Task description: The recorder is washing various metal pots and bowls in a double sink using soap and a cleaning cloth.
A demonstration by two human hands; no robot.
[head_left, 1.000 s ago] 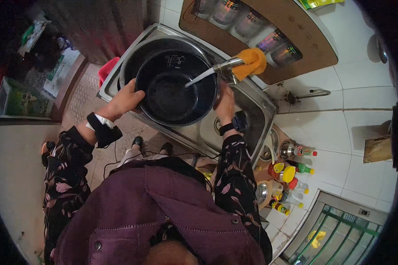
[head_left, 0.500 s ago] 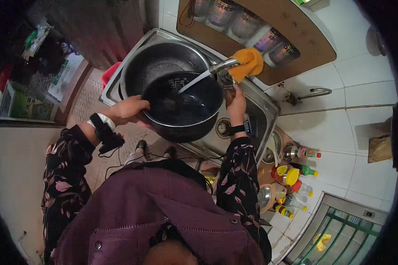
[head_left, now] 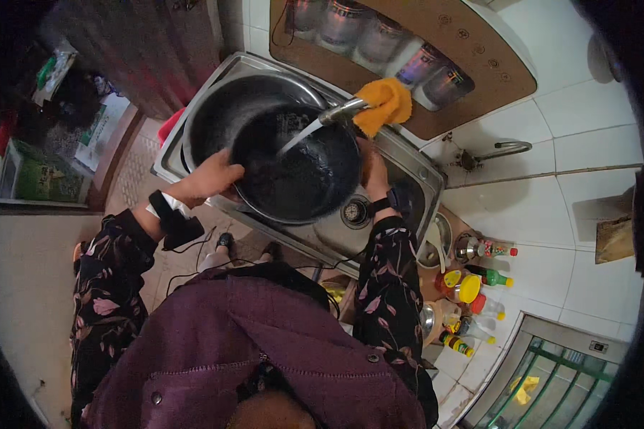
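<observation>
Between my hands is a dark rice cooker inner pot (head_left: pixel 293 189), with pale markings on its inside wall. My left hand (head_left: pixel 218 177) grips its left rim, thumb over the edge and the other fingers mostly hidden beneath. My right hand (head_left: pixel 373 173) is closed against its right side, fingers partly out of sight. A metal faucet (head_left: pixel 343 111) wrapped in an orange cloth (head_left: pixel 383 106) pours a stream of water (head_left: pixel 299 138) into the pot. Behind and partly under the pot, a wide steel basin (head_left: pixel 211 114) sits in the sink.
The steel sink (head_left: pixel 415 187) has a drain (head_left: pixel 354 211) below my right hand. A wall tap (head_left: pixel 494 152) juts out at right. Several condiment bottles (head_left: pixel 490 279) and a bowl with a ladle (head_left: pixel 436 239) stand on the right. Jars (head_left: pixel 386 43) show behind a brown panel.
My right hand has come down from beside the faucet to the pot's right side. The pot's opening now faces me more fully, and water still runs into it.
</observation>
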